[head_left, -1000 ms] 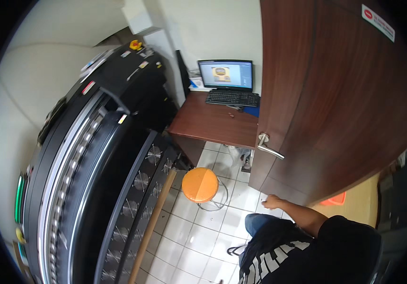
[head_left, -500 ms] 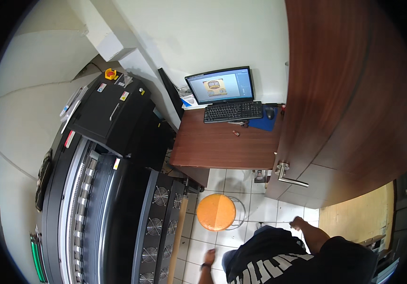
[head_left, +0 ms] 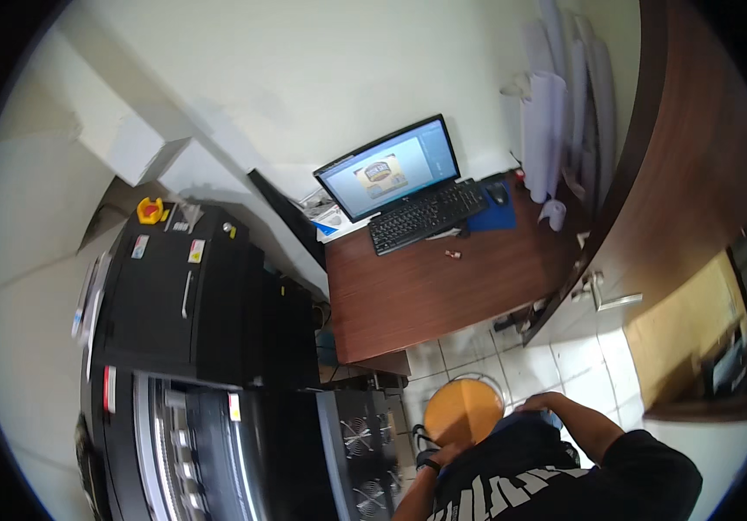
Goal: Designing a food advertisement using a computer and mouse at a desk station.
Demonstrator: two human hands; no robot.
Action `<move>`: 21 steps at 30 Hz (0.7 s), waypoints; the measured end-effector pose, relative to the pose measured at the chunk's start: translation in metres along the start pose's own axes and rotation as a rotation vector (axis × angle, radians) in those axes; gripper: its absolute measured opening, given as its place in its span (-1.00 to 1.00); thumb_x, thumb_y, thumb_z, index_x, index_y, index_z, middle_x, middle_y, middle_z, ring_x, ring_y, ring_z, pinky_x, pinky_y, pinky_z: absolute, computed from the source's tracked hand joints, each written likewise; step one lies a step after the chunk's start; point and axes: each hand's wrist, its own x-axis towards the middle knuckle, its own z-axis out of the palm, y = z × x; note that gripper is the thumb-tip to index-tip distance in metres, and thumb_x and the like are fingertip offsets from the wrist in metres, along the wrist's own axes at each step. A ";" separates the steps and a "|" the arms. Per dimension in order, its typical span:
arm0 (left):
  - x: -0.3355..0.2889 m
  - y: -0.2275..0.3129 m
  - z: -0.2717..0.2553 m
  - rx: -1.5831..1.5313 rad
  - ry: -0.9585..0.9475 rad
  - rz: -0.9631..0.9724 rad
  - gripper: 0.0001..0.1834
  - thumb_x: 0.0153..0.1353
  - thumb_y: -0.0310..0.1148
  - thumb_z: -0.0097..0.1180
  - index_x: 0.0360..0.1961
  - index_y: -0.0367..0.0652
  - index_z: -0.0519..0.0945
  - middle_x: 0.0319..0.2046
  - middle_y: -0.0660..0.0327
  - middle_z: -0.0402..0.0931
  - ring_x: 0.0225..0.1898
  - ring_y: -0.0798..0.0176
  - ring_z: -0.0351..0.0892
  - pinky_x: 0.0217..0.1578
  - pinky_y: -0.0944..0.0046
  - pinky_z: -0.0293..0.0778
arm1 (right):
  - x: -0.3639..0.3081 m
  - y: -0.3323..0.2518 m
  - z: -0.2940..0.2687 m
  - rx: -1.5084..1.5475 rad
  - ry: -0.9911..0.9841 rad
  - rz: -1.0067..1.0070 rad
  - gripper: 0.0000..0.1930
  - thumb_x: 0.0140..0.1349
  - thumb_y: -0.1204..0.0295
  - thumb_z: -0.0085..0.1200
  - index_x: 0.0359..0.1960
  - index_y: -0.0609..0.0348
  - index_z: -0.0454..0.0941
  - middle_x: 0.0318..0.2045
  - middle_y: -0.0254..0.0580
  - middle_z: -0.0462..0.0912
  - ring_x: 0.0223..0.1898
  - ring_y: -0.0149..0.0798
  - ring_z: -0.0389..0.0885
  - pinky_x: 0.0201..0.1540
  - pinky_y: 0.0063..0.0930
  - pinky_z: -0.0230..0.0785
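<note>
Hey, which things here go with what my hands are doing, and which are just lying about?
Nearest your hands:
- stool, by the left hand
- jeans, by the right hand

Lying about:
- monitor, keyboard, mouse
- white rolls

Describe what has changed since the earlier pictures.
The view has moved toward the desk and orange stool. The left hand, over the floor before, is now by the stool; the right hand has come in near the jeans. No grasp or release shows. Monitor and keyboard stay on the desk.
</note>
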 end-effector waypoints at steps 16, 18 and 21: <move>-0.092 0.357 -0.259 -0.083 0.821 0.665 -0.75 0.52 -0.31 0.15 0.00 -0.31 0.66 -0.22 0.22 0.69 -0.15 0.38 0.63 -0.06 0.31 0.54 | -0.068 -0.195 -0.089 0.067 0.437 -0.348 -0.48 0.47 0.08 0.07 0.21 0.27 0.60 -0.15 0.04 0.77 -0.19 -0.08 0.80 -0.36 -0.29 0.66; -0.144 0.432 -0.261 0.211 1.061 1.099 -0.67 0.52 -0.21 0.13 0.05 -0.28 0.66 -0.12 0.11 0.68 -0.04 0.22 0.67 0.09 0.19 0.54 | -0.124 -0.214 -0.128 0.169 0.959 -0.968 -0.64 0.49 0.29 0.12 0.16 0.29 0.61 -0.21 -0.13 0.70 -0.27 -0.30 0.71 -0.08 -0.44 0.56; -0.219 0.482 -0.253 0.354 1.521 1.846 -0.56 0.52 -0.13 -0.05 0.12 -0.31 0.56 -0.01 -0.14 0.58 -0.01 -0.16 0.69 0.02 0.02 0.67 | -0.298 -0.322 -0.142 0.342 1.304 -1.225 -0.64 0.48 0.47 0.10 0.26 0.25 0.50 -0.15 -0.26 0.66 -0.16 -0.43 0.63 -0.04 -0.51 0.52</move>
